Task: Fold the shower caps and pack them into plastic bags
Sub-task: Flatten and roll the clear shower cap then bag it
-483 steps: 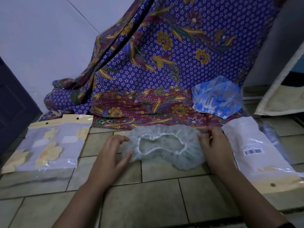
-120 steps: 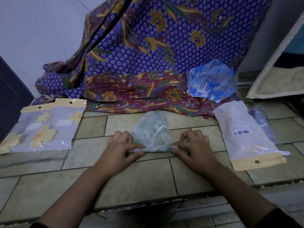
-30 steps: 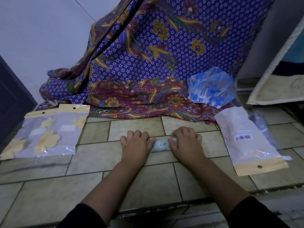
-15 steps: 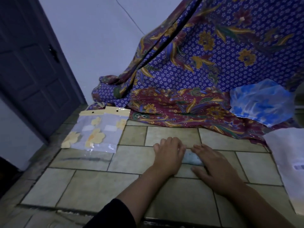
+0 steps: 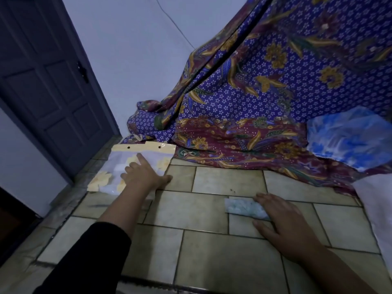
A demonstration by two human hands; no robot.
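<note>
Head view: folding looks done; right grip [image 5: 284,225], released, presses the cap [image 5: 244,209] flat; left grip [image 5: 144,175], released, touches the bag [image 5: 146,150] it must open.

The floor [image 5: 212,247] is beige ceramic tile, smooth with a dull sheen, smudged and streaked in places, with dark, rougher grout lines. The folded shower cap [image 5: 239,209] is thin, pale, crinkled plastic film, slightly see-through. The plastic bag [image 5: 118,160] at the left is clear, glossy film that catches the light, and its yellow top strip shows a slight gloss. The draped cloth [image 5: 254,102] is printed woven fabric, matt and soft in its folds. The blue shower cap [image 5: 347,139] lying on it is crumpled, shiny plastic. The white bag [image 5: 379,200] looks smooth and faintly glossy. The door [image 5: 42,81] is painted, with a satin finish. The wall [image 5: 137,49] is matt paint. The sleeve [image 5: 84,262] is dark matt cloth.
</note>
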